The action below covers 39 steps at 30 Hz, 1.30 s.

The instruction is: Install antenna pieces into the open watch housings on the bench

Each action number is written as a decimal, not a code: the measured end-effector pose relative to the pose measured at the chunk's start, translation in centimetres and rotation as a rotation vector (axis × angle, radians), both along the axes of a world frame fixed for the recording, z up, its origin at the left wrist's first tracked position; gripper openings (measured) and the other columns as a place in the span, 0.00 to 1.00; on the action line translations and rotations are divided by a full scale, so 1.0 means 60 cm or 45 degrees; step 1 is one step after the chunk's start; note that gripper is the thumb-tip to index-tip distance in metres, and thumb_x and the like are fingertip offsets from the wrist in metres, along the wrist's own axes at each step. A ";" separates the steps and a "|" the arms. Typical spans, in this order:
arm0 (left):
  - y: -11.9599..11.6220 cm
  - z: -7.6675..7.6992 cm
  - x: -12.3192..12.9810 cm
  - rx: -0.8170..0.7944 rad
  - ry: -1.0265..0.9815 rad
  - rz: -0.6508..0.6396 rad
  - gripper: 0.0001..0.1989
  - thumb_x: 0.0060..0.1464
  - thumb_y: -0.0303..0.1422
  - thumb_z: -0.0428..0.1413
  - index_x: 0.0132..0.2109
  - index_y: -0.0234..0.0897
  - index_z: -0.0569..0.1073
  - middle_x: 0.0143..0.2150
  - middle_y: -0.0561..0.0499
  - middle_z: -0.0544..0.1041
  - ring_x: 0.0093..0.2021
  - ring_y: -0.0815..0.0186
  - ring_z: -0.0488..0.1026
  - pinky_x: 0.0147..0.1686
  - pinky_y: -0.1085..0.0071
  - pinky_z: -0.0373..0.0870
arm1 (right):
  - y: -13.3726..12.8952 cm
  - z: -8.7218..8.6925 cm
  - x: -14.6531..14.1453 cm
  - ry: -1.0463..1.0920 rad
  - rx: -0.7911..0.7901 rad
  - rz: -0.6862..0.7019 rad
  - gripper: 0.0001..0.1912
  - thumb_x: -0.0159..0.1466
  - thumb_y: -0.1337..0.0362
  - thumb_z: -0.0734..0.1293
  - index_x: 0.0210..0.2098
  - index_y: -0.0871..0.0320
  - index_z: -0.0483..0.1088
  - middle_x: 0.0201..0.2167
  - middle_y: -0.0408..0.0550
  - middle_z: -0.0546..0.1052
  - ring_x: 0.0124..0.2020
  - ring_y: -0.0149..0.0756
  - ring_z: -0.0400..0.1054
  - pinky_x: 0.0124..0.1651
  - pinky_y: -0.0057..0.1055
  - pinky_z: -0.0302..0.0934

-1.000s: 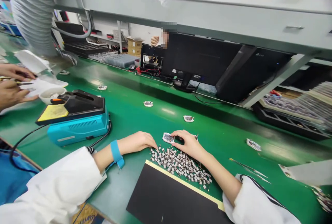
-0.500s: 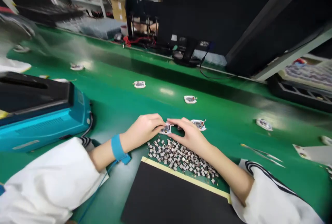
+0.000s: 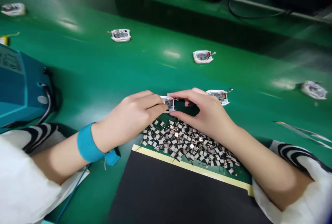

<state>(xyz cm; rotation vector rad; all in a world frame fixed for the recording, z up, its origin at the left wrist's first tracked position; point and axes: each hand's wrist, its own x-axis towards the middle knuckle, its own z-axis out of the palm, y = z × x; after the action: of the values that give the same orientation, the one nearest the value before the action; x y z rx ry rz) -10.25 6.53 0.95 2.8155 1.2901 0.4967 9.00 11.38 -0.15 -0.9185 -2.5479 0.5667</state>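
Observation:
A small white casing with a circuit board inside (image 3: 169, 103) is held between my two hands above the green surface. My left hand (image 3: 137, 115) grips its left side, fingertips over the board. The thumb and index finger of my right hand (image 3: 204, 109) pinch its right end at the top and bottom edges. Just below lies a pile of small silvery parts with dark leads (image 3: 189, 144). Another white casing (image 3: 219, 96) sits on the surface right behind my right hand, partly covered by it.
More white casings lie farther off, at centre (image 3: 203, 56), left (image 3: 120, 35) and right (image 3: 314, 90). Tweezers (image 3: 303, 132) rest at the right. A black sheet with a yellow edge (image 3: 181, 189) is in front; a blue device (image 3: 33, 82) stands at the left.
The view has tilted down and come closer, so the shelves at the back have left it. Both hands still hold the same casing, with the left fingers reaching slightly more over it.

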 end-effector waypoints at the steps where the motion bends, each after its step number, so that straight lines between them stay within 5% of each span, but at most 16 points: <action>1: 0.000 0.001 0.000 -0.005 0.021 0.004 0.10 0.57 0.27 0.43 0.38 0.35 0.70 0.36 0.51 0.72 0.36 0.67 0.69 0.35 0.74 0.67 | 0.001 0.000 0.000 -0.012 0.005 -0.003 0.15 0.56 0.61 0.65 0.43 0.55 0.64 0.32 0.43 0.71 0.31 0.31 0.64 0.31 0.27 0.59; 39: -0.004 0.006 0.025 0.068 0.036 0.182 0.09 0.53 0.26 0.48 0.34 0.36 0.73 0.33 0.49 0.73 0.33 0.65 0.71 0.28 0.72 0.67 | 0.003 -0.007 0.004 0.049 -0.030 -0.005 0.14 0.54 0.62 0.66 0.40 0.57 0.67 0.35 0.43 0.73 0.30 0.32 0.65 0.31 0.30 0.58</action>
<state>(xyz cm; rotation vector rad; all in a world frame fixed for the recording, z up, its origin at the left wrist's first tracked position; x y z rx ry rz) -8.77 6.32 1.34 2.7957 1.5138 0.5037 9.23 11.57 -0.54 -0.9111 -2.5099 0.6084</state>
